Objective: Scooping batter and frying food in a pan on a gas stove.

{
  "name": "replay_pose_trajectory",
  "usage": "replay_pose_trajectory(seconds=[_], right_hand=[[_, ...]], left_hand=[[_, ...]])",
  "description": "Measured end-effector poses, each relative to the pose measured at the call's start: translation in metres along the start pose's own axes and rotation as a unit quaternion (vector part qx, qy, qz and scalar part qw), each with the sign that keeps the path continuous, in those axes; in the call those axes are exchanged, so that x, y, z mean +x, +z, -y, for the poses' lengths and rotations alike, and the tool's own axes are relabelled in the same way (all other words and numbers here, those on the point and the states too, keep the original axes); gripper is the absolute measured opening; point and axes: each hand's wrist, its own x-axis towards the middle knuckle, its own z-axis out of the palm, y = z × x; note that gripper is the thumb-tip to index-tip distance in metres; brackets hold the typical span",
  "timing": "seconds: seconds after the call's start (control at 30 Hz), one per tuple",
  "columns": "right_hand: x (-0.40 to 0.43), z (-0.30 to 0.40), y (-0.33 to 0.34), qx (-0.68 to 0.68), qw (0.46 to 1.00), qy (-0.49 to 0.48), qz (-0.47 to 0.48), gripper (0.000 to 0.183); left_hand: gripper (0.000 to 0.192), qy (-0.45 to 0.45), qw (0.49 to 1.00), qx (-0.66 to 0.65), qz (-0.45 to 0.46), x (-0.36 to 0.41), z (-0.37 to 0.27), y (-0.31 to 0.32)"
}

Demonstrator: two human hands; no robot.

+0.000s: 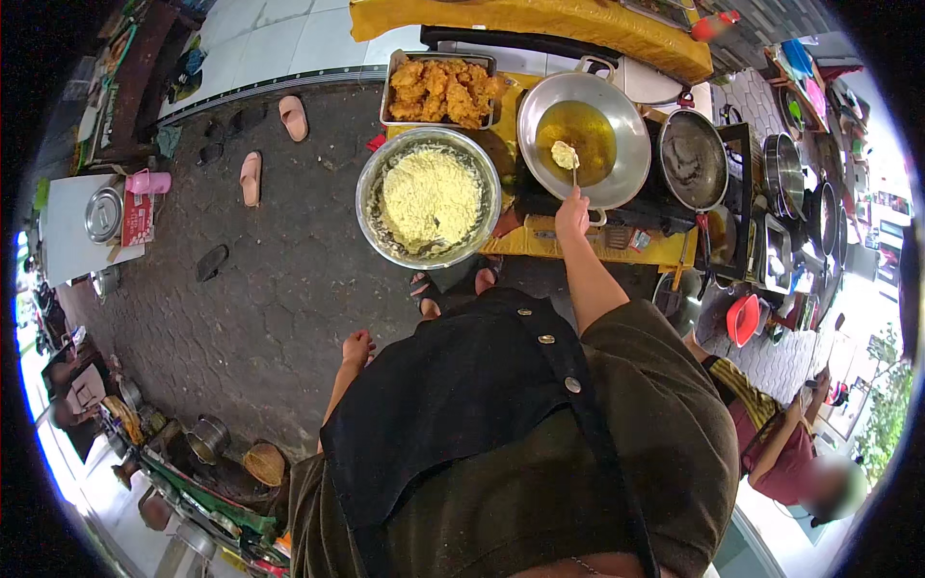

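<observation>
My right hand is closed around the handle of a metal spoon. Pale batter sits on the spoon's bowl, over the oil in a large two-handled aluminium wok. Beside the wok, a steel mixing bowl holds pale yellow batter mixture. Behind that bowl, browned fried pieces fill a rectangular metal tray. My left hand hangs at my side above the floor, its fingers loosely curled and apparently holding nothing.
A dark frying pan stands right of the wok. A slotted turner lies on the yellow-covered surface near me. Pink slippers lie on the paved floor at left. Another person is at the lower right, beyond a red basin.
</observation>
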Motion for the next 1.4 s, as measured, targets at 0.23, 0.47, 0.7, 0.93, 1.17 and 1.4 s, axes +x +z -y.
replay_pose_trajectory(seconds=[0.23, 0.47, 0.7, 0.93, 1.17, 1.4], right_hand=[[-0.037, 0.012, -0.027, -0.108, 0.985, -0.134, -0.011, 0.033], [0.009, 0.0, 0.0, 0.07, 0.997, 0.004, 0.01, 0.048], [0.048, -0.028, 0.03, -0.209, 0.963, -0.168, -0.004, 0.035], [0.004, -0.01, 0.011, 0.083, 0.993, -0.008, 0.079, 0.032], [-0.013, -0.001, -0.008, -0.184, 0.971, -0.134, 0.079, 0.038], [-0.007, -0.021, 0.01, 0.017, 0.993, -0.104, 0.046, 0.039]], left_hand=[[0.028, -0.018, 1.0, -0.008, 0.005, 0.011, 0.035, 0.0], [0.027, -0.029, 0.999, -0.011, 0.011, 0.005, -0.004, 0.007], [0.026, 0.003, 0.997, -0.08, 0.013, 0.021, -0.004, 0.016], [0.025, -0.022, 1.0, -0.014, 0.009, -0.008, -0.011, 0.009], [0.026, -0.072, 0.997, -0.019, -0.021, -0.019, -0.011, 0.013], [0.028, 0.002, 0.999, -0.04, 0.003, 0.003, -0.007, 0.012]])
